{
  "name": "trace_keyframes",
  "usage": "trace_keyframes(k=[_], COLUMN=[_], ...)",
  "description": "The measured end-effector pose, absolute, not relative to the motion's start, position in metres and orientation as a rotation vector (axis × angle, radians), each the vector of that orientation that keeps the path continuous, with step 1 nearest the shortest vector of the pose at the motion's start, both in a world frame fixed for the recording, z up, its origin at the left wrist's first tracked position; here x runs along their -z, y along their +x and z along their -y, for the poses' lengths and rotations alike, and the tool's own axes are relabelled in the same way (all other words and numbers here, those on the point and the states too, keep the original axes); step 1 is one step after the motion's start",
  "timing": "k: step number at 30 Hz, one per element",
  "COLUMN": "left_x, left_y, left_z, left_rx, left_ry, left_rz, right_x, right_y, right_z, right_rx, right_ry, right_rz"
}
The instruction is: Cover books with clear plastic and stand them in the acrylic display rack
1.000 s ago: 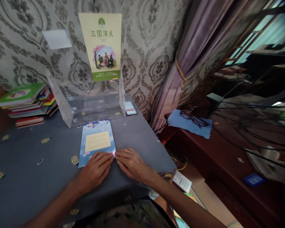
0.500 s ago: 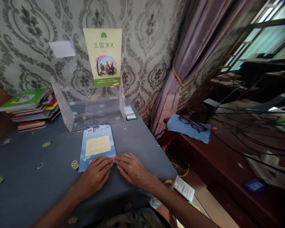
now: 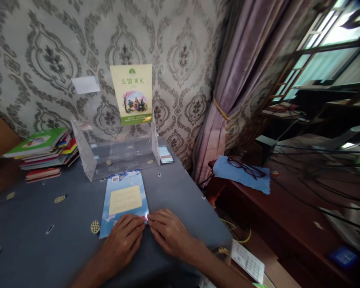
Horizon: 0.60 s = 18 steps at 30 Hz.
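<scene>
1. Head view: patterned wallpaper covers the wall behind a table spread with a dark gray cloth, which is dotted with small gold and white motifs. To the right, a mauve curtain is gathered by a yellow tie, with a window beyond it.
2. On the table, a blue book lies flat, a cream text panel and a barcode facing up, its near edge toward the person.
3. The left hand rests over the book's near edge, fingers close together and bent; its thumb is hidden, so I cannot tell whether it grips.
4. The right hand has its fingertips gathered at the near right corner, beside a small red mark; whether they pinch the book, I cannot tell. Both hands' fingertips nearly meet there.
5. Just beyond the book stands a clear stand; above its back part a cream and green book is upright, with a white card to its left.
6. Stacked books sit at the table's far left.
7. On the brown desk at right, glasses lie on a blue cloth near tangled cables.
</scene>
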State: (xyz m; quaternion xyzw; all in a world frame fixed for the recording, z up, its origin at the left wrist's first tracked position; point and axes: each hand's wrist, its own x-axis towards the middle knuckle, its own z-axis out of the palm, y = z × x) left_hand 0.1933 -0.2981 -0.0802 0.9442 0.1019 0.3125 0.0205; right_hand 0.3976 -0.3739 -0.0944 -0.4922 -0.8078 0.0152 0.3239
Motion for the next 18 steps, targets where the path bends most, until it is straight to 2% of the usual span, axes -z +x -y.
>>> trace_keyframes(k=[10, 18], left_x=[0.085, 0.114], left_y=[0.201, 0.206], left_z=[0.287, 0.267], left_rx=[-1.152, -1.301], left_ry=[2.941, 3.032], left_rz=[-0.175, -0.070], right_x=[0.105, 0.143], right_y=[0.398, 0.406], right_z=[0.374, 0.349], right_rx=[-0.025, 0.170], right_ry=[-1.326, -1.310], right_rz=[2.072, 2.188])
